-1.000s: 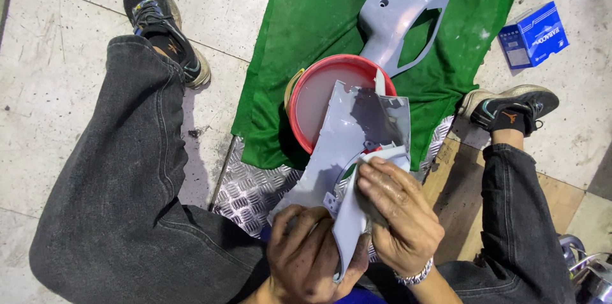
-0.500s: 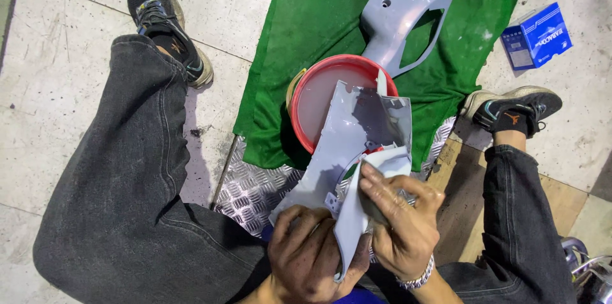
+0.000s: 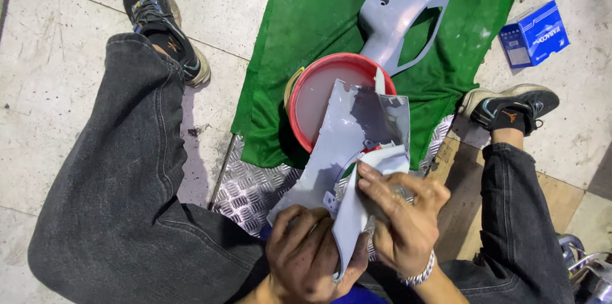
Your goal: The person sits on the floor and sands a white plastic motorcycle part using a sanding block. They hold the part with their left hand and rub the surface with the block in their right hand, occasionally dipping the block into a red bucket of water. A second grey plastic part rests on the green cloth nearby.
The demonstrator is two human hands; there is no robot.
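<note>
Since a moment ago, my right hand (image 3: pixel 408 221) has slid a little along the grey plastic panel (image 3: pixel 357 144), and the small folded sheet (image 3: pixel 386 158) under my fingers has moved with it. Everything else looks the same as before.

My right hand is partly open. Its fingers lie flat and press the pale sheet onto the panel, so it is rubbing more than grabbing. My left hand (image 3: pixel 309 259) is closed around the bottom edge of the panel and keeps it steady. Both hands are dirty and dark.

I hold the panel up between my knees, and its top end leans over the red bucket (image 3: pixel 306 96). The bucket has cloudy, whitish water in it. I think the small slide means I am working my way across the panel bit by bit, and lots of it is not rubbed yet.

Under the bucket lies a green cloth (image 3: pixel 319 17). Another grey plastic part (image 3: pixel 408 14) rests on that cloth, behind the bucket, and nobody is touching it. A blue box (image 3: pixel 532 35) sits on the floor off to the right, well apart from my hands. A shiny bumpy metal plate (image 3: pixel 252 186) lies under my legs, near the cloth's edge.
</note>
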